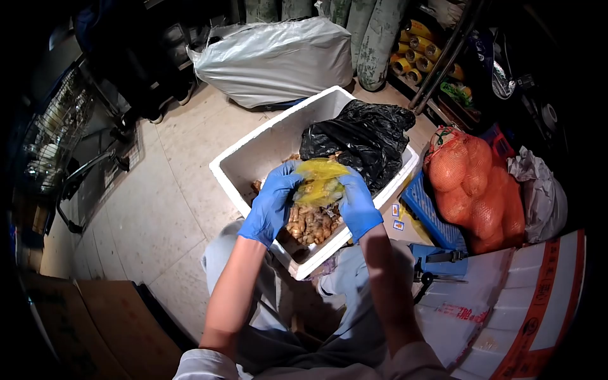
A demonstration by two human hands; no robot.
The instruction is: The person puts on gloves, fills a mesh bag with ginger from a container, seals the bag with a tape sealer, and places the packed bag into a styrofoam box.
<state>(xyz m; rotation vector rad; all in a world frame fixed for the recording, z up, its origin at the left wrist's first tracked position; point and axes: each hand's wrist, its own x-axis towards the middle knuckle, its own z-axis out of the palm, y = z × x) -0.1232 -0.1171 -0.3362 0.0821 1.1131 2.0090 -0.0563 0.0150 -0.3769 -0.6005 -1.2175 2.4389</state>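
Observation:
Both my hands wear blue gloves and hold a yellow, see-through plastic bag (318, 170) between them, above a white foam box (244, 149). My left hand (274, 199) grips the bag's left side, and my right hand (358, 201) grips its right side. Pale shapes show through the lower part of the bag, too unclear to name. Beneath my hands, knobbly brown ginger (310, 226) lies in the near end of the box. A crumpled black plastic bag (360, 136) fills the far right part of the box and hangs over its rim.
Behind the box lies a large silvery-white sack (278, 60). To the right are a red net sack of round produce (472, 183), a blue crate (434, 212) and white cartons (491, 304). Brown cardboard (123, 323) stands at lower left, a metal-framed cart (82, 171) at left.

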